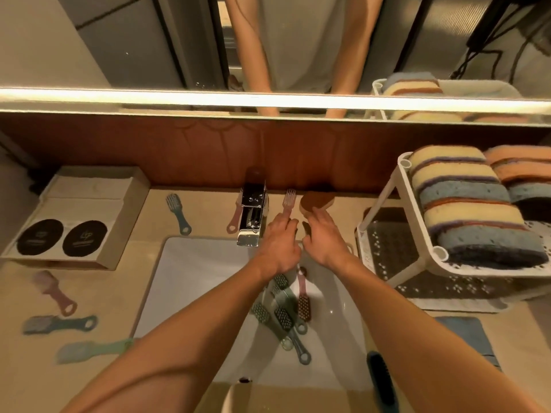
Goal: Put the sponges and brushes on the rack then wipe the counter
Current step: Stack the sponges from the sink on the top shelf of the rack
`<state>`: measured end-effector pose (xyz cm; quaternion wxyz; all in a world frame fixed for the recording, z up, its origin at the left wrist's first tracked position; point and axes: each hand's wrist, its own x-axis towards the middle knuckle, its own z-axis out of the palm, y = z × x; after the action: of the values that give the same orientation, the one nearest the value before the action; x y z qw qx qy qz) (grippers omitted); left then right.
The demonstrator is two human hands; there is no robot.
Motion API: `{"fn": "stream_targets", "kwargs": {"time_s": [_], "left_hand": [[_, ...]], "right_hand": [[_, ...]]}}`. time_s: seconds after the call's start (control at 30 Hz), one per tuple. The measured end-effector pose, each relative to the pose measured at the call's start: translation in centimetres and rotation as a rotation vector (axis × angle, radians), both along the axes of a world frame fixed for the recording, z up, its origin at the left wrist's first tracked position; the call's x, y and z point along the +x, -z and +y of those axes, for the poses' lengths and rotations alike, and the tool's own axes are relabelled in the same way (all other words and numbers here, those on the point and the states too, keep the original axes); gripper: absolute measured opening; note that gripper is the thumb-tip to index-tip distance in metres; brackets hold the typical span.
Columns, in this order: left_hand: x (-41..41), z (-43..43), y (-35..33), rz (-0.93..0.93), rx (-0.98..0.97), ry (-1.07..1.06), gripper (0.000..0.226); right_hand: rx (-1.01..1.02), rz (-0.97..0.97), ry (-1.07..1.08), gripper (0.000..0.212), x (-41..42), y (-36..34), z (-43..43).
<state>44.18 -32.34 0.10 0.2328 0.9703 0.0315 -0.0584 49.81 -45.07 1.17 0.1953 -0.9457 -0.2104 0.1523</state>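
Behind the tap (252, 213), at the back edge of the counter (125, 293): 1 clear pink brush (288, 201), bristles pointing away from the person. The left hand (280, 242) reaches it, fingertips at its handle; whether they pinch it cannot be told.

Just beside it: 1 brown rounded brush (316, 200), near end hidden under the right hand (325, 236), whose fingers lie straight and slightly spread on it.

Sink (193, 278): heap of brushes (286, 320), 4 counted, upper ends partly covered by the left wrist.

Counter left of the sink: 1 mauve brush (55, 290), 1 blue brush (56, 323), 1 green brush (89, 350), all blurred. Further back: 1 grey-blue brush (179, 214); 1 pink brush (234, 217), half behind the tap.

Near edge: 1 dark brush (381, 380), lower end cut off.

Rack (384, 201), at the right, upper tier: front row of sponges (465, 198), 5 counted; second row of sponges (524, 174), at least 3, cut off by the frame.

Blue cloth (465, 335), partly under the right forearm.

Cardboard box (89, 186), at the left, with 2 dark discs (40, 236).
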Motion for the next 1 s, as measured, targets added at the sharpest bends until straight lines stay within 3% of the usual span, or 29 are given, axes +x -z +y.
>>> {"fn": "stream_targets", "kwargs": {"time_s": [0.23,0.53,0.73,1.0], "left_hand": [[0.1,1.0,1.8,-0.004,0.03,-0.007,0.066],[-0.7,0.8,2.3,0.098,-0.087,-0.066,0.071],[-1.1,1.4,2.8,0.155,-0.162,-0.082,0.079],[-3.0,3.1,3.5,0.197,-0.159,-0.043,0.079]], "right_hand": [[-0.09,0.017,-0.041,0.078,2.3,2.5,0.8],[-0.16,-0.248,-0.085,0.059,0.8,2.9,1.5],[-0.193,-0.25,-0.09,0.073,0.1,3.2,1.1],[-0.384,-0.405,-0.128,0.068,-1.5,3.3,1.2]]}}
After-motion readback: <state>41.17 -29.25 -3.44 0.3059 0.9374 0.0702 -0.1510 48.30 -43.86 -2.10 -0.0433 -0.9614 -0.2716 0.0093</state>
